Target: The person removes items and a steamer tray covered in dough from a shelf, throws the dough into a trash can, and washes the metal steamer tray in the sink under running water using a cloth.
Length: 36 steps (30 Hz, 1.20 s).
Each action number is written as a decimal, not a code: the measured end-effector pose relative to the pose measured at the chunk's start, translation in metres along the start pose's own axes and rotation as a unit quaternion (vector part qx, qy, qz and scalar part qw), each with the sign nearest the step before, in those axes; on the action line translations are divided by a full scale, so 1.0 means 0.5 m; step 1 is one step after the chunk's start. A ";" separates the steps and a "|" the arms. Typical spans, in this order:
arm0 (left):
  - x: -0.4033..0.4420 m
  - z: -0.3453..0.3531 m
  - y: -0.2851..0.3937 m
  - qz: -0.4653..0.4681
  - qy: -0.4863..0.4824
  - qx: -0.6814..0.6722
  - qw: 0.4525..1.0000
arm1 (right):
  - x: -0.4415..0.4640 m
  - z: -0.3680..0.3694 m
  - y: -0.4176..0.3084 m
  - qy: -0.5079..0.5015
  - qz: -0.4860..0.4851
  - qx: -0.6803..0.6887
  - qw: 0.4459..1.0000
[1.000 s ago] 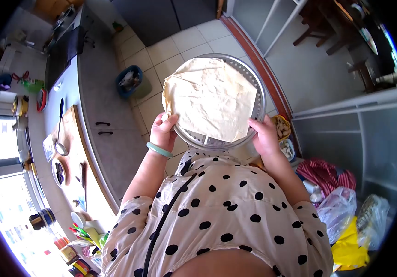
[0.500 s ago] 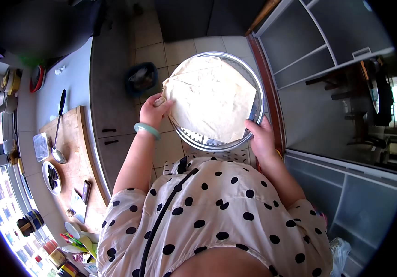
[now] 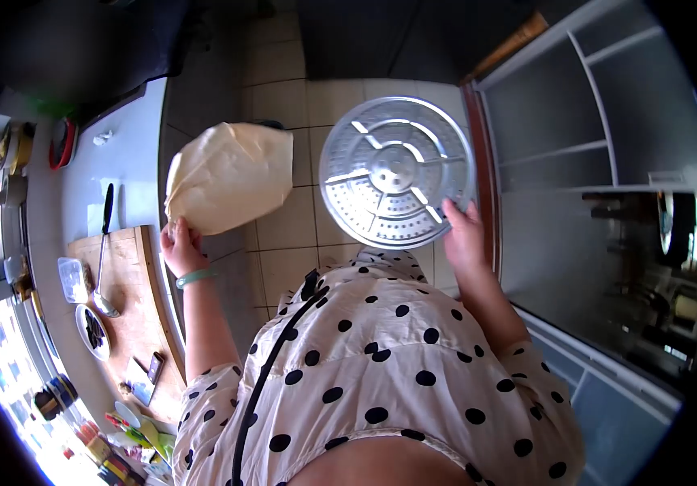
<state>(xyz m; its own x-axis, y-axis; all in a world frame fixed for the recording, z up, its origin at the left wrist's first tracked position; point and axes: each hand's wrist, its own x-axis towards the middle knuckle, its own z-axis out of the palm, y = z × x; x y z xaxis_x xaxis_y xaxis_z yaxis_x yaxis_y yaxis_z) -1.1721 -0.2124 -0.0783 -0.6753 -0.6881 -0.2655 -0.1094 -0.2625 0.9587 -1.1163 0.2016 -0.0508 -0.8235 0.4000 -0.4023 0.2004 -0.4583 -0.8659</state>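
Note:
My left hand (image 3: pixel 181 249) pinches the lower-left edge of a cream-coloured cloth (image 3: pixel 231 178), probably a steamer liner, which hangs out flat and slightly creased in front of the counter. In my right hand (image 3: pixel 466 235) is the rim of a round metal steamer rack (image 3: pixel 397 206), perforated with holes and slots, held over the tiled floor. Its surface shows bare, with the thumb on top of the rim. A gap of floor lies between cloth and rack.
On the left counter (image 3: pixel 134 162) lies a wooden cutting board (image 3: pixel 142 279) with a ladle (image 3: pixel 104 243), an oval dish (image 3: pixel 93 332), a clear plastic box (image 3: pixel 74 280) and a phone (image 3: pixel 156 367). A glass-panelled sliding door (image 3: pixel 559 243) stands at the right.
The cloth has come off the metal rack, carried left by my left hand toward the counter. The rack, covered before, now shows its holes and stays in my right hand.

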 end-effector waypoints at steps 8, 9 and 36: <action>0.066 0.086 -0.103 -0.069 0.127 0.025 0.989 | 0.282 -0.046 -0.099 0.018 0.000 -0.007 1.000; 0.073 0.104 -0.114 -0.085 0.126 -0.001 0.988 | 0.313 -0.049 -0.112 0.022 0.002 -0.013 1.000; 0.419 0.299 -0.585 -0.380 0.322 -0.095 0.862 | 0.640 0.384 -0.122 -0.019 0.132 -0.228 0.965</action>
<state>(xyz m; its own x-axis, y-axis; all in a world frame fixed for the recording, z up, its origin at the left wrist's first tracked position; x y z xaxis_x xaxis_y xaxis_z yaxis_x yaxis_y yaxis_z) -1.3907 -0.1784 -0.3992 0.0893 -0.4851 -0.8699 -0.1788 -0.8670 0.4651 -1.4940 0.2054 -0.0695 -0.7297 0.2833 -0.6223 0.6105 -0.1400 -0.7796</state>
